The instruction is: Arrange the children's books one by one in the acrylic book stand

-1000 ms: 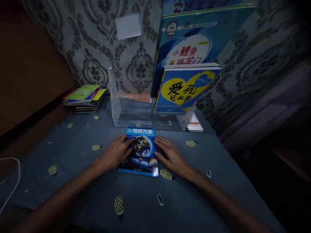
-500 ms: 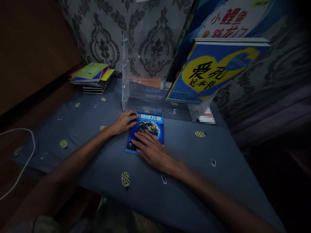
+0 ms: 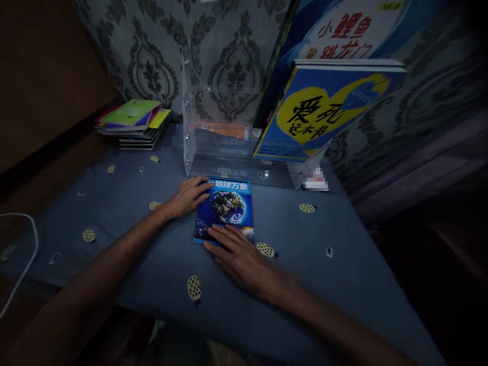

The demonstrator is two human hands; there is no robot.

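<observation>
A small blue book (image 3: 230, 206) with a picture of the Earth and white Chinese title characters lies closed and flat on the cloth-covered table (image 3: 290, 284). My left hand (image 3: 189, 195) rests at its upper left edge, fingers stretched over the corner of the cover. Across the lower part of the cover lies my right hand (image 3: 238, 254), palm down with the fingers spread. It hides the bottom right corner of the book. Neither hand grips anything.
Behind the book stands a clear acrylic rack (image 3: 189, 117), holding a blue and yellow book (image 3: 324, 112) and a taller blue book (image 3: 343, 30) at its right. A book stack (image 3: 131, 122) sits at the back left. A white cable (image 3: 36, 239) curves along the left edge.
My right hand has slid down the cover towards me, uncovering the Earth picture. My left hand stays at the upper left edge. The whole view has shifted slightly.
</observation>
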